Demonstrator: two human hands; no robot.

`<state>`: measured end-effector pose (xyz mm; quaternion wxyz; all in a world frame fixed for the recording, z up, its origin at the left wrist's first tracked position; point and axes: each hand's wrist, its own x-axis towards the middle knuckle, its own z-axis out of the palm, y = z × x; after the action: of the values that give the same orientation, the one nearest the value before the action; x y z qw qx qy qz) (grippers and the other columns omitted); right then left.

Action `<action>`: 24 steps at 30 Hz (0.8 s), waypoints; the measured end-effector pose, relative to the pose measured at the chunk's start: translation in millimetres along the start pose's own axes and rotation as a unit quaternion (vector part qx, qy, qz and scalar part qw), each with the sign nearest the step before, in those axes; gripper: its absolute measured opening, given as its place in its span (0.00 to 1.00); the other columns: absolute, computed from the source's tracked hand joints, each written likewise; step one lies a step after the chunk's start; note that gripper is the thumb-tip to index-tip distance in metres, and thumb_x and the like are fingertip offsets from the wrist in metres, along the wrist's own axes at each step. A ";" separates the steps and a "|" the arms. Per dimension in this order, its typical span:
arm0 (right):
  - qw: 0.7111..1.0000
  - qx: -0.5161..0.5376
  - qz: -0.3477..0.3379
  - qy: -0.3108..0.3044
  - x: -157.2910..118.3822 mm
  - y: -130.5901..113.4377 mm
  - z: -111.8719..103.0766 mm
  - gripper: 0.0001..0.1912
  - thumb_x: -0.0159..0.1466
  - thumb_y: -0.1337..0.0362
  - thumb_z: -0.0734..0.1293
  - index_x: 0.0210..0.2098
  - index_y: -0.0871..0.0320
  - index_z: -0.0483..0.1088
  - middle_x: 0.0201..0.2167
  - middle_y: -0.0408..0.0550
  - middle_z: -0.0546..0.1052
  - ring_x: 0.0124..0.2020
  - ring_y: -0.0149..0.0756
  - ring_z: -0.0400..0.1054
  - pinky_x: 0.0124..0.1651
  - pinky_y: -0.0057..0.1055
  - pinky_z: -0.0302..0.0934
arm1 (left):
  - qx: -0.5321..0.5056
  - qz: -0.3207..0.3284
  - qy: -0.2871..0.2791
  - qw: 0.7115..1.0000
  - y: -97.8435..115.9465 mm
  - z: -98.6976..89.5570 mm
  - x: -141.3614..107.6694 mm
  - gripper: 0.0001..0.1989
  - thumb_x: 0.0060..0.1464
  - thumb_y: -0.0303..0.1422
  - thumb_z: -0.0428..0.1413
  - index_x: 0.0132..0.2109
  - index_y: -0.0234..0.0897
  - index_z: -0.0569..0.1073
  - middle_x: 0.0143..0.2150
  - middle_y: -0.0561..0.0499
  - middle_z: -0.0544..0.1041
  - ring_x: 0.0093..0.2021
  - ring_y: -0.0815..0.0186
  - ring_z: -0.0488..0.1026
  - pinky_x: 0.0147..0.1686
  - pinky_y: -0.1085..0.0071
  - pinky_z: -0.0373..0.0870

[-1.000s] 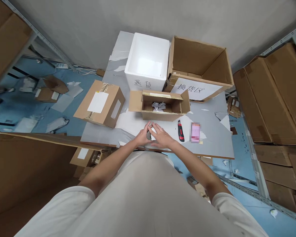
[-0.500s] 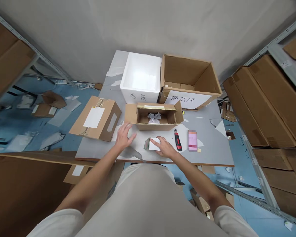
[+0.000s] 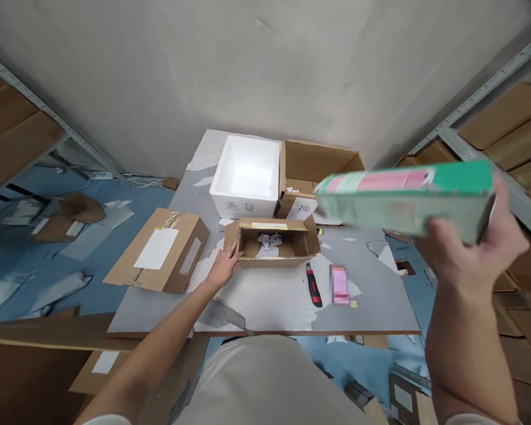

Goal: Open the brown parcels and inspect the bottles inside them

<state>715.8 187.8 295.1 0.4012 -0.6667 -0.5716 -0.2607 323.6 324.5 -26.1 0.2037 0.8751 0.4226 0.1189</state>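
My right hand (image 3: 478,242) is raised high at the right and grips one end of a long green and pink product box (image 3: 393,203), slightly blurred by motion. The box hides part of a big carton behind it. Lower down, at the left end of a small open cardboard box (image 3: 277,262), my left hand (image 3: 223,265) rests with its fingers stretched out against the flap and corner. Crumpled paper (image 3: 269,243) lies inside that small box. To its right on the table are a red and black utility knife (image 3: 313,285) and a pink pixelated item (image 3: 340,285).
A white foam bin (image 3: 243,203) and the big open carton (image 3: 321,154) stand at the back of the table (image 3: 265,307). A taped cardboard box (image 3: 159,251) with a white label sits at the left. Shelves with cartons (image 3: 508,112) rise on the right.
My right hand has lifted the product box from the table's front up to the right, close to the camera. My left hand has come against the small box's left end. The view has tilted up.
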 end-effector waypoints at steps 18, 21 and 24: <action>0.811 -0.154 0.293 -0.483 1.0 61.8 327.5 0.44 0.56 0.48 0.68 0.65 0.60 0.50 0.56 0.68 0.61 0.53 0.53 0.63 0.51 0.42 0.59 | -0.016 0.035 0.006 0.999 -9.5 7.1 -10.3 0.17 0.57 0.26 0.46 0.50 0.41 0.73 0.67 0.43 0.57 0.64 0.54 0.59 0.57 0.53 0.64; 0.754 -0.153 0.276 -0.576 4.0 65.2 335.5 0.50 0.51 0.43 0.70 0.64 0.61 0.51 0.57 0.68 0.64 0.56 0.56 0.62 0.53 0.46 0.58 | -0.015 0.050 0.018 0.999 -11.2 7.9 -8.8 0.17 0.58 0.26 0.46 0.50 0.40 0.73 0.67 0.43 0.58 0.64 0.54 0.59 0.57 0.53 0.65; 0.728 -0.130 0.251 -0.625 6.6 72.2 335.2 0.50 0.50 0.36 0.66 0.63 0.63 0.56 0.57 0.67 0.66 0.55 0.58 0.64 0.53 0.50 0.58 | -0.020 0.068 0.039 0.997 -11.8 8.3 -6.4 0.16 0.60 0.29 0.45 0.51 0.38 0.73 0.67 0.42 0.56 0.64 0.54 0.60 0.56 0.54 0.66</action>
<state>750.2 468.8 101.6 -0.0866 -0.8433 -0.4657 0.2537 314.7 324.0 -39.2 0.1957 0.8922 0.3676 0.1749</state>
